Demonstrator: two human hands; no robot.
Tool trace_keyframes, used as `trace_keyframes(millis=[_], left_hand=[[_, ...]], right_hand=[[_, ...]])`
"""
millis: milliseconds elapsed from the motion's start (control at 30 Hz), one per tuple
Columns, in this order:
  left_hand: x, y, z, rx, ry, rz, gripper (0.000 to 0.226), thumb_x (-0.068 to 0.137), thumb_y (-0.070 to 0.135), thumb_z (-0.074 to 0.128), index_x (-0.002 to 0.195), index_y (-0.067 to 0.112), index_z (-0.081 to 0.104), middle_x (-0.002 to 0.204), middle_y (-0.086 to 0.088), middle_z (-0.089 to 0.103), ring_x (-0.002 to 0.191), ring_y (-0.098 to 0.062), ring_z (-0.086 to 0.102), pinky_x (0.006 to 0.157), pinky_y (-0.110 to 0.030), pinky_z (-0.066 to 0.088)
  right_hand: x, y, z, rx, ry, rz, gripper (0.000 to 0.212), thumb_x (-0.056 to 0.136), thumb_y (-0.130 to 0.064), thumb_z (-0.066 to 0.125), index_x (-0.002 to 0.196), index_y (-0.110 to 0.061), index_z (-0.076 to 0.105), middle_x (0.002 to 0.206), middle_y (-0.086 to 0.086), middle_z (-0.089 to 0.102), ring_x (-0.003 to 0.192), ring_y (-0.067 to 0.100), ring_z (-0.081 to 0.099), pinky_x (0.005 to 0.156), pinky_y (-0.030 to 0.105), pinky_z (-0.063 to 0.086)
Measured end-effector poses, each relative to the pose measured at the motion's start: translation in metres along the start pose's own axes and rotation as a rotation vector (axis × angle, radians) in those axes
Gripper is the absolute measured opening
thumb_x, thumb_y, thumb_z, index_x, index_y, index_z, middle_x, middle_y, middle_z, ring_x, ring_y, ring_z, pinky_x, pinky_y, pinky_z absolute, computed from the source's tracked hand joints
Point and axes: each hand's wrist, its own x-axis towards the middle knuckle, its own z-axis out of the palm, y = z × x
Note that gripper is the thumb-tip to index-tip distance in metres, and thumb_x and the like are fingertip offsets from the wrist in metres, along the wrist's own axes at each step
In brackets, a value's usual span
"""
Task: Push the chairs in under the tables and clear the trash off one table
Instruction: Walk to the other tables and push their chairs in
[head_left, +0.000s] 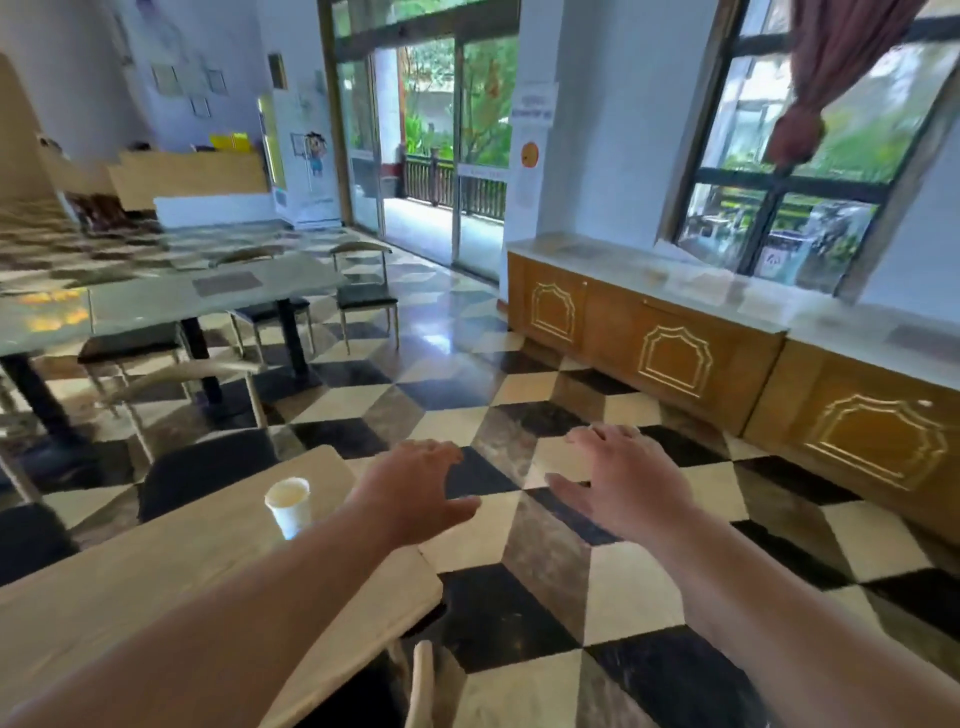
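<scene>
A white paper cup (289, 505) stands near the far right corner of the light wooden table (156, 566) in front of me. My left hand (415, 488) hovers open just right of the cup, past the table's edge, holding nothing. My right hand (623, 483) is stretched out over the checkered floor with its fingers spread, also empty. A black-seated chair (208, 470) sits pushed against the table's far side. The back of another chair (422, 680) pokes out under the near right edge. At a glass-topped table (171, 296) farther back, a chair (366, 291) stands out from its right end.
Low wooden cabinets (675, 353) run along the right wall under a window. Glass doors (426, 140) open onto a balcony ahead. More chairs (182, 384) stand around the glass table. Checkered floor (545, 597) stretches between the tables and the cabinets.
</scene>
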Motion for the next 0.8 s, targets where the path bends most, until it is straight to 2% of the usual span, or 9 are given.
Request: trace_keyframes(millis=[233, 367, 467, 633, 800], left_hand=[[0.124, 0.112, -0.011, 0.054, 0.065, 0.086, 0.071, 0.091, 0.074, 0.059, 0.147, 0.032, 0.051, 0.151, 0.003, 0.057, 0.139, -0.019, 0.052, 0.112, -0.040, 0.044], [0.179, 0.146, 0.002, 0.068, 0.083, 0.056, 0.070, 0.089, 0.075, 0.061, 0.145, 0.035, 0.051, 0.150, 0.005, 0.057, 0.136, -0.020, 0.053, 0.109, -0.042, 0.048], [0.213, 0.152, 0.022, 0.048, 0.061, 0.021, 0.072, 0.085, 0.079, 0.060, 0.144, 0.038, 0.049, 0.150, 0.006, 0.056, 0.137, -0.020, 0.052, 0.111, -0.045, 0.047], [0.280, 0.136, 0.056, 0.027, 0.007, -0.001, 0.071, 0.090, 0.072, 0.058, 0.149, 0.033, 0.047, 0.151, 0.004, 0.052, 0.138, -0.021, 0.047, 0.110, -0.045, 0.041], [0.385, 0.105, 0.073, -0.026, -0.002, 0.007, 0.074, 0.091, 0.070, 0.060, 0.153, 0.032, 0.044, 0.159, 0.003, 0.047, 0.145, -0.023, 0.043, 0.116, -0.046, 0.038]], right_hand=[[0.044, 0.147, -0.034, 0.081, 0.027, 0.100, 0.077, 0.091, -0.080, 0.048, 0.150, -0.031, 0.043, 0.149, -0.004, 0.057, 0.135, 0.022, 0.054, 0.103, 0.042, 0.051], [0.077, 0.205, -0.028, 0.053, 0.018, 0.107, 0.071, 0.093, -0.080, 0.044, 0.147, -0.034, 0.046, 0.148, -0.007, 0.056, 0.136, 0.021, 0.050, 0.108, 0.043, 0.047], [0.105, 0.229, -0.009, 0.044, -0.028, 0.089, 0.071, 0.094, -0.078, 0.044, 0.148, -0.032, 0.047, 0.151, -0.005, 0.055, 0.141, 0.022, 0.048, 0.114, 0.045, 0.044], [0.166, 0.254, 0.040, 0.018, -0.088, 0.088, 0.075, 0.094, -0.080, 0.044, 0.151, -0.033, 0.044, 0.152, -0.005, 0.054, 0.139, 0.021, 0.050, 0.113, 0.043, 0.045], [0.263, 0.280, 0.072, 0.009, -0.112, 0.110, 0.078, 0.093, -0.078, 0.049, 0.155, -0.033, 0.035, 0.157, -0.005, 0.050, 0.143, 0.020, 0.048, 0.111, 0.042, 0.048]])
